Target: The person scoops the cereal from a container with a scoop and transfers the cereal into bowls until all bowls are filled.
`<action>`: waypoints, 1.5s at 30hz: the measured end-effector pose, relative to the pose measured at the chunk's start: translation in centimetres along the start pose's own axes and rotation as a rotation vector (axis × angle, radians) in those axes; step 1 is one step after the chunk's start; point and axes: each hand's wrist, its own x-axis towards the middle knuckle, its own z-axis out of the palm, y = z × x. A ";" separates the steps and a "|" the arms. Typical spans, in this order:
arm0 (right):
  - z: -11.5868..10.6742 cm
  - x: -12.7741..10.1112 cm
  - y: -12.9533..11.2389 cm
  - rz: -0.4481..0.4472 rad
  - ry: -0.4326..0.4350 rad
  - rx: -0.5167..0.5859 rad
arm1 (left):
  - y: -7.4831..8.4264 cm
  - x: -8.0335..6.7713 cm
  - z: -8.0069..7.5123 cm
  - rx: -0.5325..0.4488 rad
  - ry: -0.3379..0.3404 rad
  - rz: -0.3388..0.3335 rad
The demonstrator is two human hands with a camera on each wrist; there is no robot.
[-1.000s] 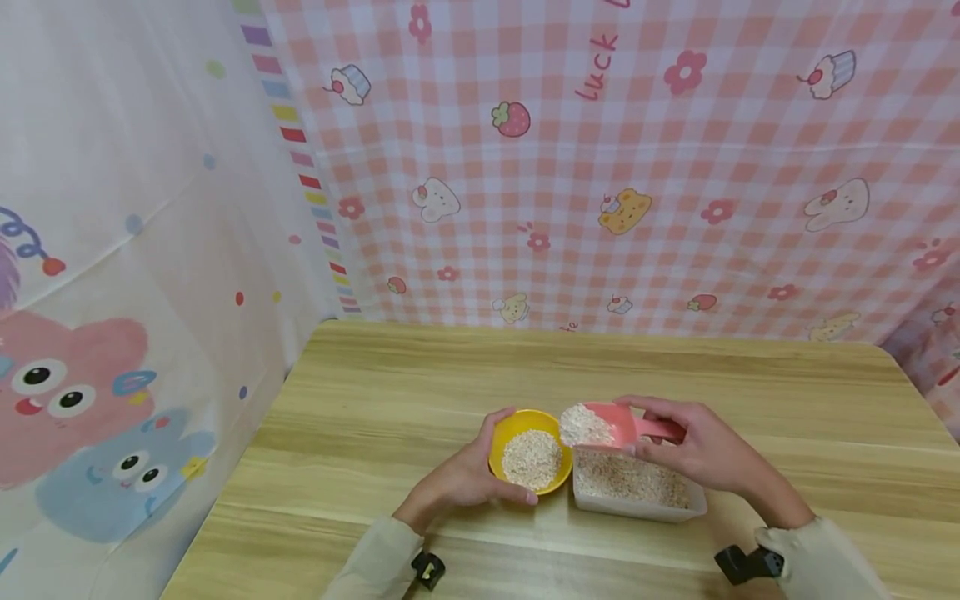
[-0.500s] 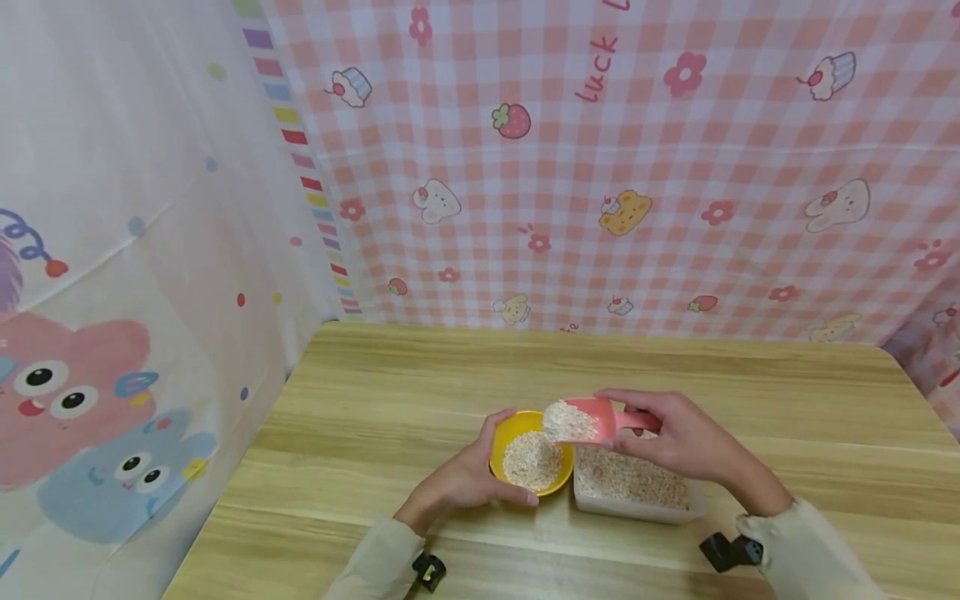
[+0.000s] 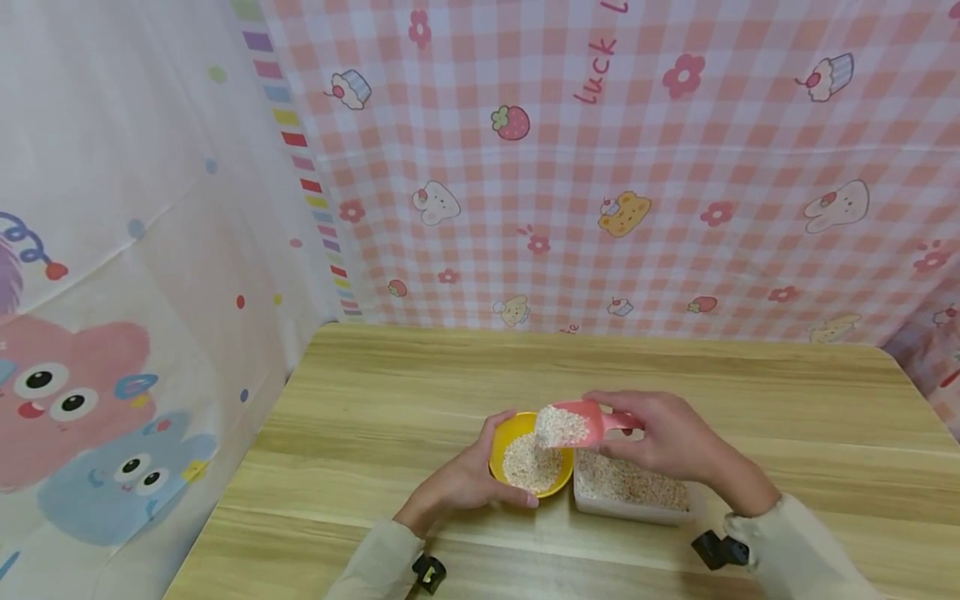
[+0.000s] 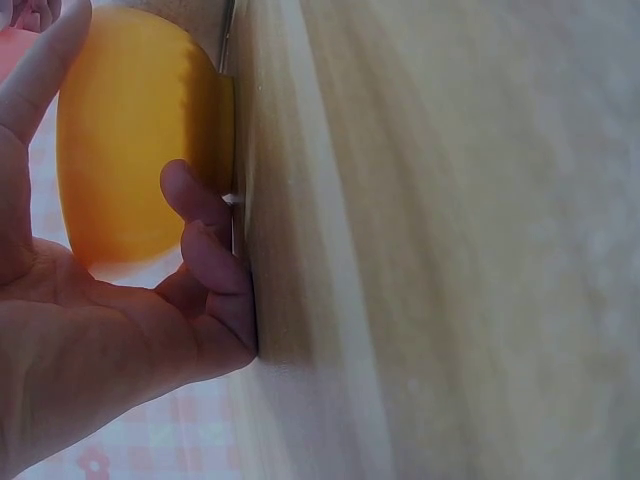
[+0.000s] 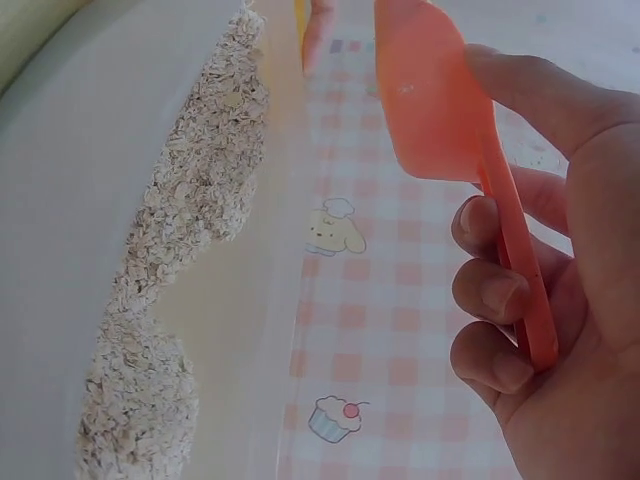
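From the head view, the left hand [image 3: 461, 479] cups the yellow bowl [image 3: 529, 454] on the tabletop [image 3: 360, 417], and the right hand [image 3: 675, 437] holds a pink scoop [image 3: 581, 423] of oats tilted over it. The left wrist view shows the thumb and fingers [image 4: 205, 250] wrapped around the bowl's side. The right wrist view shows fingers curled on the scoop's handle beside the oat-filled white tray [image 5: 90, 200].

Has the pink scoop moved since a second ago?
Yes. The pink scoop has shifted left, from above the clear container to over the yellow bowl, tipping oats in.
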 end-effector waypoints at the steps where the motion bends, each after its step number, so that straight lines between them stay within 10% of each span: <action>1: 0.0 0.0 -0.1 -0.013 0.003 -0.023 | 0.0 0.0 0.0 0.000 0.001 -0.001; 45: 0.8 1.0 -2.5 -0.221 -0.025 -0.327 | -0.2 0.0 0.1 -0.033 -0.002 0.004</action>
